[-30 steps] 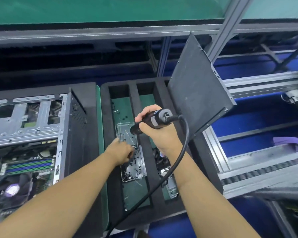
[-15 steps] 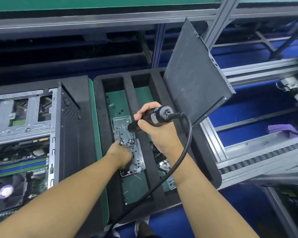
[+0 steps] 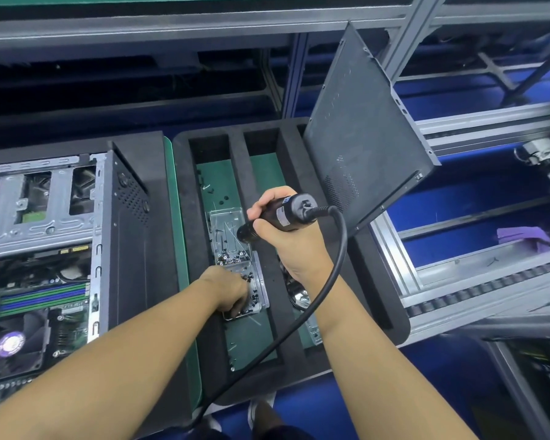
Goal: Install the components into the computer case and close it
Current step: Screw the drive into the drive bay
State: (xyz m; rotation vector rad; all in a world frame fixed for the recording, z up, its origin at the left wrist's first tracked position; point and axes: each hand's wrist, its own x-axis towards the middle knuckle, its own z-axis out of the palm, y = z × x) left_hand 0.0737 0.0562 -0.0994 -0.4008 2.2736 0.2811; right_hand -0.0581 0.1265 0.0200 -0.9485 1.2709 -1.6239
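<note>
The computer case [image 3: 61, 249] lies open on its side at the left, motherboard showing. A dark side panel [image 3: 362, 128] leans tilted at the right of the black foam tray [image 3: 292, 147]. The left hand [image 3: 229, 290] reaches into a clear box [image 3: 224, 220] of small screws [image 3: 232, 257], fingers bent down among them; whether they pinch one cannot be told. The right hand [image 3: 292, 246] has its fingers wrapped round a corded electric screwdriver [image 3: 283, 214] above the box

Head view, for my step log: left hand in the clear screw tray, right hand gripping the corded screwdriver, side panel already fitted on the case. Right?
No: the head view shows the side panel off, propped at the foam tray's right side, and the case open. The left hand in the screw tray and the right hand gripping the screwdriver are right.
</note>
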